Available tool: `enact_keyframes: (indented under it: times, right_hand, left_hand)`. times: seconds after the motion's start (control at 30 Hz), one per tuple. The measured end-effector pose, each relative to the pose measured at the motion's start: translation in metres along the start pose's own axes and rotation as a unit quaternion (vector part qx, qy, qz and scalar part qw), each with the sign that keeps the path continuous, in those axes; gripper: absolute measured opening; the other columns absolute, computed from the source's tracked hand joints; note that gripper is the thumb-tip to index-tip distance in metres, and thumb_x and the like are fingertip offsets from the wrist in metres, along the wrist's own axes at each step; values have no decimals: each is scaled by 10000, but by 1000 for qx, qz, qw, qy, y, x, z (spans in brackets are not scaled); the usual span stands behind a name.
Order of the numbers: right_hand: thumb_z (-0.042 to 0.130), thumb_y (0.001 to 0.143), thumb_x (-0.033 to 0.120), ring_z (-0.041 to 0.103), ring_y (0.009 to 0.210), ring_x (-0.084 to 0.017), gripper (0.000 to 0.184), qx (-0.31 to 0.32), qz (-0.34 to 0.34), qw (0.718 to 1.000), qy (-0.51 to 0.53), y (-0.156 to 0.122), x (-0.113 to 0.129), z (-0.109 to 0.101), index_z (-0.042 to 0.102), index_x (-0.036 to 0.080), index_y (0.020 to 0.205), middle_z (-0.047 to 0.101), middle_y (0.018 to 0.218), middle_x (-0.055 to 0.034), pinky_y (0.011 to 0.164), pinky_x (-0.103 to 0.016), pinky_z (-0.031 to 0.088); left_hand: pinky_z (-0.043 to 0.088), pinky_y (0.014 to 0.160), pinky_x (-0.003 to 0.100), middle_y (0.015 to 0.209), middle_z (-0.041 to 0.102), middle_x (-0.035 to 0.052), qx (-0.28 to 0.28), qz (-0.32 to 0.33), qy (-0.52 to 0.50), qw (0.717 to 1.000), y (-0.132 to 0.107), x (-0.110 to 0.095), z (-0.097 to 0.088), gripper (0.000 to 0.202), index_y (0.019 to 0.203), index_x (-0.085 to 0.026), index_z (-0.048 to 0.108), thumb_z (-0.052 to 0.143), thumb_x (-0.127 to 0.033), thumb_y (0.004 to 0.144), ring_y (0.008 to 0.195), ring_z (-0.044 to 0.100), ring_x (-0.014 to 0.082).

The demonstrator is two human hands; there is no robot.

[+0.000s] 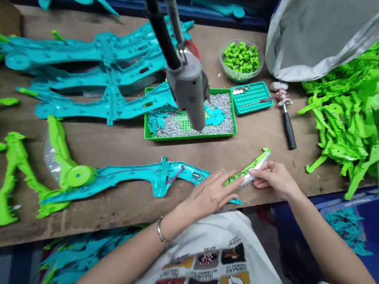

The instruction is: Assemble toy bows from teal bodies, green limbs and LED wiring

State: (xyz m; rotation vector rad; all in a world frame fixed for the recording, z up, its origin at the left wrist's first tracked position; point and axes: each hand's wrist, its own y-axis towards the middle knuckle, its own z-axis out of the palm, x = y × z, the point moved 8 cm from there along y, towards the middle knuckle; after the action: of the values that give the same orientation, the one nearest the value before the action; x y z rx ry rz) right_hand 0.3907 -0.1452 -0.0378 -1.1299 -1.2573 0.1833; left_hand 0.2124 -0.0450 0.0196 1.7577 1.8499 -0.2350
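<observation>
My right hand (271,177) pinches the clear wrapping along a narrow green plastic piece (261,158), which is held slanted above the table's front edge. My left hand (212,190) reaches across the lower end of that piece, its fingers curved over it and hiding part of it. Under and beside my left hand lies a long turquoise plastic shell (135,170) with thin wires and small metal parts inside. The shell's right end is mostly covered by my left hand; its left end lies by a green plastic part with a round disc (78,176).
Turquoise shells (77,106) lie at the back left. A green tray (190,137) holds many screws beneath a hanging grey device (190,92). Behind are a bowl of green caps (241,59), a turquoise tray (251,96) and a black-handled tool (288,128). Green parts (359,124) are heaped right.
</observation>
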Motion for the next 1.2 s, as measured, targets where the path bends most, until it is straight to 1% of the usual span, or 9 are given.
enact_keyframes:
  times: [0.17,0.37,0.57,0.7,0.8,0.9,0.97,1.1,1.2]
  right_hand:
    - [960,596,423,681,473,-144,470,3,7,997,-71,6,7,-7,609,145,742,724,605,-59,418,-195,579]
    - [846,773,474,680,463,-138,402,-43,-12,998,-39,28,36,-43,608,151,736,727,600,-84,448,-199,595]
    - [883,732,449,685,476,-154,413,-24,-6,999,-36,40,41,-46,590,158,745,729,602,-88,466,-231,607]
    - [793,819,471,642,456,-161,373,-33,-27,985,-167,40,47,-50,572,175,769,712,610,-78,433,-261,551]
    - [693,889,419,664,604,-193,260,-166,-177,903,-356,38,92,-76,637,165,892,733,761,-101,549,-292,528]
    - [539,948,268,650,963,-276,261,-361,-346,703,-506,29,147,-101,662,166,1155,706,1133,-171,774,-371,490]
    - [475,961,209,586,1076,-299,320,-387,-377,615,-574,42,165,-110,661,172,1218,654,1271,-182,844,-403,436]
    - [422,1025,224,555,1067,-272,330,-391,-366,588,-605,64,188,-142,701,133,1176,691,1190,-184,880,-402,390]
    - [360,1067,256,556,1145,-284,408,-483,-379,577,-538,36,215,-185,650,61,1277,676,1195,-250,944,-454,380]
  left_hand:
    - [546,1063,455,1326,654,137,-27,5,7,1000,-1,1,2,379,1371,-205,598,550,-339,1020,1207,636,251]
    - [560,1049,438,1294,684,127,-49,11,20,999,1,-2,-3,339,1314,-174,644,583,-296,1004,1174,651,251]
    - [554,1057,445,1303,679,123,-40,14,20,999,0,-1,0,364,1343,-181,631,594,-288,997,1185,645,255]
    - [552,1059,453,1304,673,130,-33,11,20,999,0,-1,0,362,1344,-175,625,585,-280,1000,1188,641,258]
    - [562,1044,454,1302,668,137,-29,14,17,999,1,-2,-2,359,1347,-179,615,565,-288,1009,1186,641,257]
    - [559,1054,471,1311,660,145,-32,16,15,999,0,-2,-2,365,1359,-181,599,552,-293,1015,1203,637,262]
    - [551,1072,484,1320,654,155,-38,17,15,999,-1,-2,-2,370,1364,-174,590,548,-292,1016,1224,631,267]
    - [515,1123,507,1429,578,197,-35,31,6,999,-1,-5,-2,438,1431,-148,525,548,-284,1016,1351,558,297]
    - [469,1169,524,1516,495,208,-48,30,-29,998,-1,-8,-11,540,1534,-153,398,531,-241,1018,1453,454,304]
